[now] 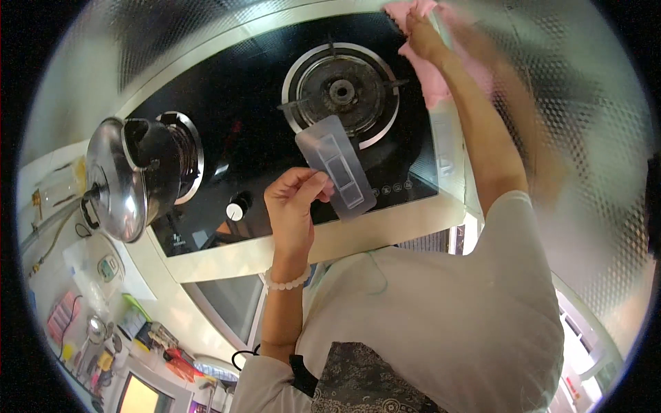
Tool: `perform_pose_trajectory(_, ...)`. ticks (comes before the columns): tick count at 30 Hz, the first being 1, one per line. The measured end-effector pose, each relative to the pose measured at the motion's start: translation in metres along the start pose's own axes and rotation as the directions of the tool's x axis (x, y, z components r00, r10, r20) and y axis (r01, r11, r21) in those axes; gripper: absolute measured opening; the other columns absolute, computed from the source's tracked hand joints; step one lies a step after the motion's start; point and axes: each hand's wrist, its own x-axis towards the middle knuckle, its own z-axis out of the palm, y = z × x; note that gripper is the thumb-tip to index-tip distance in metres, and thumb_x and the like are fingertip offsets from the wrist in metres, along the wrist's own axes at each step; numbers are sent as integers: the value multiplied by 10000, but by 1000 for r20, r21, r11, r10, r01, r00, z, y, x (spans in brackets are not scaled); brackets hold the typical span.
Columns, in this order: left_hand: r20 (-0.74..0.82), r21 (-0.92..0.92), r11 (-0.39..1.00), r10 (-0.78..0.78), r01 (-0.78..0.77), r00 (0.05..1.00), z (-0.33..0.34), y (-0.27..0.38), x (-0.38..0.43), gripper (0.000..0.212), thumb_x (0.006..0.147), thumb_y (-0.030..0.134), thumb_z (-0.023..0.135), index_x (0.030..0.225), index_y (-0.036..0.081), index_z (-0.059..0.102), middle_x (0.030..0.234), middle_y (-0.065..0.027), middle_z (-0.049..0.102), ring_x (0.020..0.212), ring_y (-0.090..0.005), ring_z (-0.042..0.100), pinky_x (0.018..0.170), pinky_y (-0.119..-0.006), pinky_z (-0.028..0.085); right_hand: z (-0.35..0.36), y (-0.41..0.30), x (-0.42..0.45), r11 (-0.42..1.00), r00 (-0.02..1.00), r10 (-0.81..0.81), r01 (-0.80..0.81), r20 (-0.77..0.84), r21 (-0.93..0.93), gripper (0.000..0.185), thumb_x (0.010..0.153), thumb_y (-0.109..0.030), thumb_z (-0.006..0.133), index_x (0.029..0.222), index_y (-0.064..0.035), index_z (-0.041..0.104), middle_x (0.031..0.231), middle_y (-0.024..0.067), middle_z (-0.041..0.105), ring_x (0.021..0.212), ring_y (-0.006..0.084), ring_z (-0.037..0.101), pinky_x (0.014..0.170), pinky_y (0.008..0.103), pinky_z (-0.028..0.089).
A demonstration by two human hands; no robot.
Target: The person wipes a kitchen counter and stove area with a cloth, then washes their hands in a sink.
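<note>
Between the thumb and fingers of my left hand (298,206) is a translucent plastic plate (342,170) with a rectangular raised pattern. It is held above the black glass gas hob (237,149), in front of the lower edge of the large burner (342,92). At the far right corner of the hob, my right hand (426,36) grips a pink cloth (431,77), which hangs over the counter edge beside the patterned metallic wall. Some of its fingers are hidden by the cloth. The burner has no pan on it.
A lidded steel pot (121,178) stands on the left burner. A white-faced control knob (235,211) is near the hob's front edge. Farther left are a glass bottle (58,191), a round scale (108,266) and several utensils. The metallic wall (563,129) rises close on the right.
</note>
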Motion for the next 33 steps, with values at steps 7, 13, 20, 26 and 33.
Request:
perform_pose_trajectory(7,-4,-107,992,-63,62,998,-4,11,-16,30,816,4,617,807,-16,638,733,-98,659,615,-148,608,579,-251,483,23,39,17,943,942,169,-69,-291,326,255,755,-142,658,930,23,574,999,271,587,948,412,556,819,423,450)
perform_pose_trajectory(13,51,-211,972,-98,106,994,-25,14,-37,31,811,-4,613,822,-19,638,725,-115,664,602,-162,620,578,-251,494,-5,46,-40,869,890,387,-265,-241,417,271,803,-108,507,1034,-29,624,929,221,636,866,350,629,759,407,483)
perform_pose_trajectory(20,85,-176,980,-78,92,993,-45,12,-70,55,809,10,621,830,-39,636,713,-115,655,603,-173,624,565,-258,496,-139,-47,-193,643,746,608,-260,-274,720,263,786,-64,453,962,-30,644,823,237,626,766,329,661,678,400,494)
perform_pose_trajectory(26,200,-137,989,-33,62,979,-66,-8,-97,58,827,25,606,823,-26,634,708,-104,650,590,-164,615,553,-256,493,-126,-113,-334,563,614,779,-595,-127,573,241,830,-185,491,936,-60,668,805,246,622,779,417,625,673,466,496)
perform_pose_trajectory(33,252,-52,994,-85,101,964,-70,-33,-120,44,830,32,605,826,-2,634,713,-97,648,600,-164,617,553,-264,492,-74,-153,-383,523,590,773,-800,231,293,273,845,-339,531,908,-115,675,929,184,657,871,383,627,771,489,495)
